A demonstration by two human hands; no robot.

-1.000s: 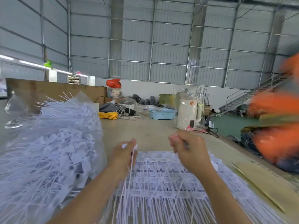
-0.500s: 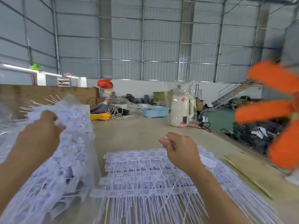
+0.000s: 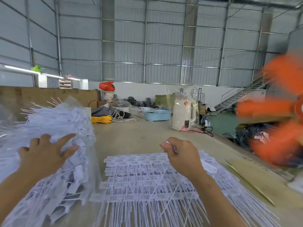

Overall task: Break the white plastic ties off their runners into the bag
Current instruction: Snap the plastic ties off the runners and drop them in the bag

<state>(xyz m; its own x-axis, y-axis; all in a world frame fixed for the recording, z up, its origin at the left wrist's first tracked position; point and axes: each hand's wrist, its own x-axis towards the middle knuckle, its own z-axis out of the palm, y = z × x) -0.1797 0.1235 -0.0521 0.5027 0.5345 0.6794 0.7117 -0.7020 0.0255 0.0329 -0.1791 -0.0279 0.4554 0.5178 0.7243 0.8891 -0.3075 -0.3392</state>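
From my remote seat I count two hands, one bag and one spread of ties still on runners. Farthest left is the single clear plastic bag [image 3: 77, 128], bulging with loose white ties [image 3: 49, 122], far too many for me to count; several thin tails stick out of its top. My left hand [image 3: 44, 154] lies on the bag's side with fingers spread and straight, pressing the plastic and holding nothing. To its right, on the pale tabletop [image 3: 131, 136], lies the flat stack of ties on their runners [image 3: 139, 177]; I can make out roughly seven rows of tag heads, with the tails running toward me. My right hand [image 3: 182, 156] hovers over the stack's far right corner, fingers curled, pinching one small white piece [image 3: 168, 143] at the fingertips; I cannot tell whether that piece is free of its runner.

Further back on the tabletop I count one yellow coil of cable [image 3: 101, 119], one light-blue basket [image 3: 156, 114] and one white kettle [image 3: 183, 115] wrapped in clear film. At the right edge lies one sheet of cardboard [image 3: 255, 176], and above it a blurred orange fan [image 3: 278, 112] showing three or four blades.
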